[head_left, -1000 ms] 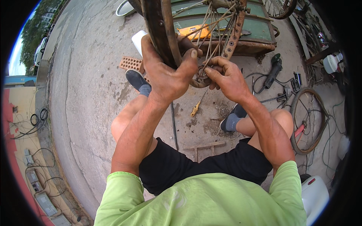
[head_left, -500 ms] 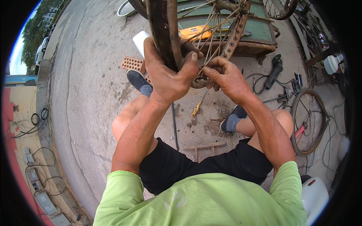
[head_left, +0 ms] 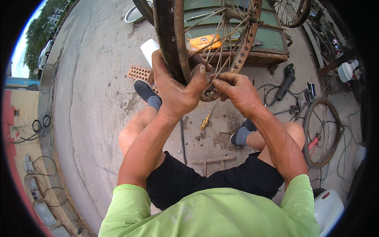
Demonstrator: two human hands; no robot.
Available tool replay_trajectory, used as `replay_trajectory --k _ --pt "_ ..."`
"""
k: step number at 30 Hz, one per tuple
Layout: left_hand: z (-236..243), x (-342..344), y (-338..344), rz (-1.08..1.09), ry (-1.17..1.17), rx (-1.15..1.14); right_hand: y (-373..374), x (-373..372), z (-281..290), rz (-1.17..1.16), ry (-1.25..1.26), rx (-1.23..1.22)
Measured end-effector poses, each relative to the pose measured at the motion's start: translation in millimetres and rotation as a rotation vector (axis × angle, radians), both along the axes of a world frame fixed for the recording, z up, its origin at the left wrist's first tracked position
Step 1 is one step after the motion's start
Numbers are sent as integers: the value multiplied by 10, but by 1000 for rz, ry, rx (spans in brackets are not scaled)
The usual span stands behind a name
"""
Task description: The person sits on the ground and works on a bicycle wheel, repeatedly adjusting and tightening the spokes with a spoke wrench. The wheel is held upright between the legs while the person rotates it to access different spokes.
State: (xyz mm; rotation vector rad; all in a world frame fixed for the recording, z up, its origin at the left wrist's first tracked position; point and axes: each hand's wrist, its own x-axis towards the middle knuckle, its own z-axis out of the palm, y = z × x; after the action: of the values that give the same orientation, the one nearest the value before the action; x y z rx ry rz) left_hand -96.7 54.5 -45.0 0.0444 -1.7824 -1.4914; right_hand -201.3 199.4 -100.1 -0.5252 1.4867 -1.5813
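A rusty spoked wheel (head_left: 244, 47) stands upright before me, its dark rim rising out of the top of the view. My left hand (head_left: 175, 89) is wrapped round the rim's lower left part, thumb on the near side. Just to the right, my right hand (head_left: 239, 94) pinches at the lower end of a spoke close to the rim, with thumb and curled forefinger. The exact piece between those fingertips is partly hidden. Thin spokes (head_left: 222, 51) run from the hub (head_left: 233, 14) down toward both hands.
A green chest (head_left: 272, 37) with an orange box (head_left: 204, 42) stands behind the wheel. On the ground lie a yellow-handled screwdriver (head_left: 205, 121), a perforated brick (head_left: 139, 73), a black power tool (head_left: 285, 81), cables and another wheel rim (head_left: 309, 138). A white container (head_left: 149, 50) is at left.
The whole view has shifted a little, so wheel, hands and ground appear slightly lower. Both hands keep their places at the rim and spoke; the right fingers have changed pose slightly.
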Motion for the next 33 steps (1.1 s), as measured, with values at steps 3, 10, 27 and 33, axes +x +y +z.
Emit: replay_trajectory --k 3,10,27,33 --pt "30 14 22 30 -34 25 19 -61 -30 55 -56 -44" --pt "2 7 71 33 -38 31 -9 -117 135 108 123 88" --pt "103 30 36 8 -51 64 33 -18 164 160 341 90" --pt "74 17 47 24 -81 42 11 14 43 70 111 -38"
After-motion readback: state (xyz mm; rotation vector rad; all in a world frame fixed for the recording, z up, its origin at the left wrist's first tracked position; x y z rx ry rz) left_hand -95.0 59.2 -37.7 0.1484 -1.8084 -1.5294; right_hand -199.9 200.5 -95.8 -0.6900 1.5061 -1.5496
